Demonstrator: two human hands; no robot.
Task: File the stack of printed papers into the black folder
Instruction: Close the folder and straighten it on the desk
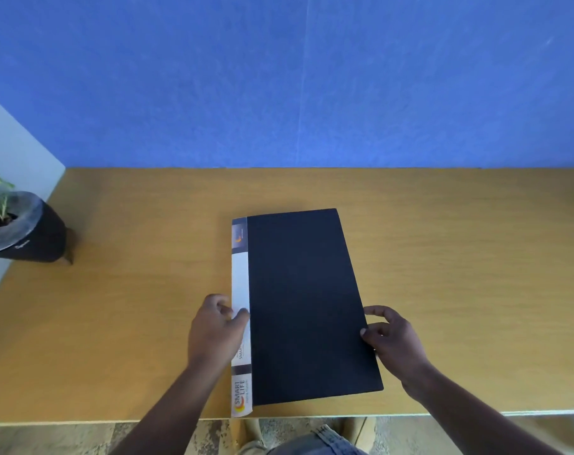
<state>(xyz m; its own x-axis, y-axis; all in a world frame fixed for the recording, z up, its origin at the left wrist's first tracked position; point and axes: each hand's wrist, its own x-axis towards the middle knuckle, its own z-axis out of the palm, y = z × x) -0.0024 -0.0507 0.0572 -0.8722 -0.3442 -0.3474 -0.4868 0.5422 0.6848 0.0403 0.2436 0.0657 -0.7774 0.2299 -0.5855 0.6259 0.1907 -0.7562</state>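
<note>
The black folder [307, 303] lies closed and flat on the wooden table [131, 290], near its front edge. Its white spine label runs down the left side. My left hand [215, 330] rests on that spine, with the thumb pressing on the label. My right hand [394, 343] touches the folder's right edge, thumb and fingers curled around the edge of the cover. No printed papers show anywhere in view; whether any are inside the folder is hidden.
A potted plant [19, 228] in a dark pot stands at the table's far left. A blue wall [295, 77] rises directly behind the table. The table's front edge runs just below the folder, with my legs underneath.
</note>
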